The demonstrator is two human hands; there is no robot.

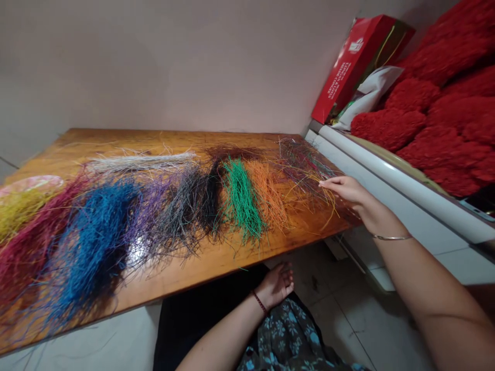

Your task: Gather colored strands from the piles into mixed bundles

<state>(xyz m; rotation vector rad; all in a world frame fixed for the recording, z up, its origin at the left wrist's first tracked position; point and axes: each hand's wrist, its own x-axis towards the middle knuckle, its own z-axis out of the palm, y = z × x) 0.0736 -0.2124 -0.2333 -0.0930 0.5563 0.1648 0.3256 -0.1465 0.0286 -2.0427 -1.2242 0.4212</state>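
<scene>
My right hand [344, 189] is closed in a pinch on a few thin yellow strands [330, 203] at the right end of the wooden table. Just beyond its fingertips lies a tangled pile of mixed dark strands [299, 157]. Nearest on its left are a bundle of orange strands [269, 193] and a bundle of green strands [243, 198]. My left hand [277, 284] rests palm up on my lap, below the table edge, with its fingers loosely curled and nothing in them.
Farther left lie black [210, 198], grey [183, 198], purple [149, 206], blue [96, 232], dark red [38, 242], yellow [23, 208] and white bundles [143, 162]. A wall backs the wooden table [185, 278]. At right, a white cabinet [386, 201] bears fluffy red items [444, 118] and a red box [348, 67].
</scene>
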